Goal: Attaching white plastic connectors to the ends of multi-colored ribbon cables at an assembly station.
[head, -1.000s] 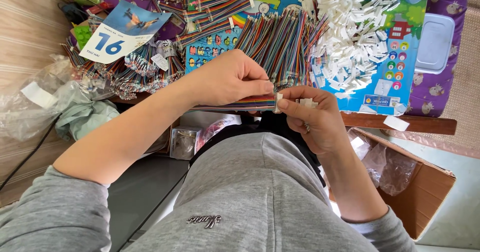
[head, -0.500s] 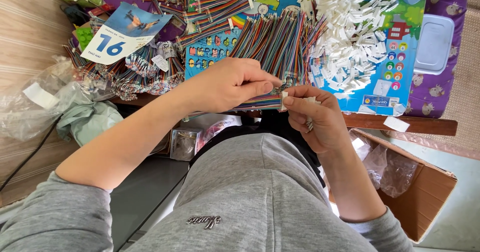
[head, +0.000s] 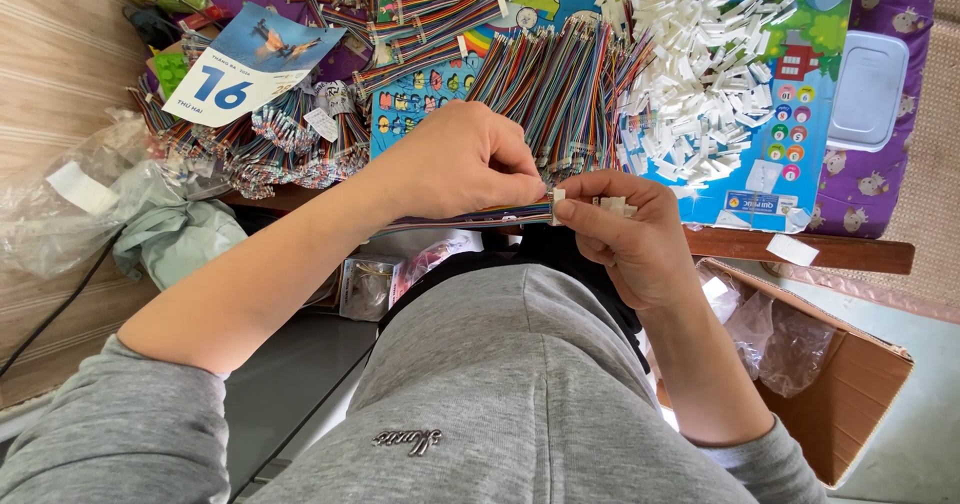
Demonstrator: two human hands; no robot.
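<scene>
The left hand [head: 465,164] was closed around a flat ribbon of multicoloured wires [head: 470,216], thumb and fingertips pinching it near its end, with the rest of the ribbon trailing back under the palm toward the wrist. The right hand [head: 625,239] sat just beside it, almost touching, its thumb and forefinger clamped on a small white connector [head: 557,202] at the tip of the ribbon. A few more white connectors [head: 612,205] lay tucked under the curled fingers of that same hand.

Beyond both hands, on the worktop [head: 850,254], a thick bundle of loose coloured wires [head: 560,79] lay straight ahead of the left knuckles. A heap of white connector housings [head: 700,84] lay ahead of the right hand, on a bright cartoon-printed mat [head: 800,164]. Further out past the right hand stood a pale plastic lidded container [head: 868,89]. Ahead of the left forearm lay bunches of finished wire sets [head: 270,149] and a calendar page [head: 245,69]. Outside the left arm sat crumpled clear plastic bags [head: 110,194]. Below the right forearm, an open cardboard box [head: 850,384] stood on the floor with clear plastic inside it.
</scene>
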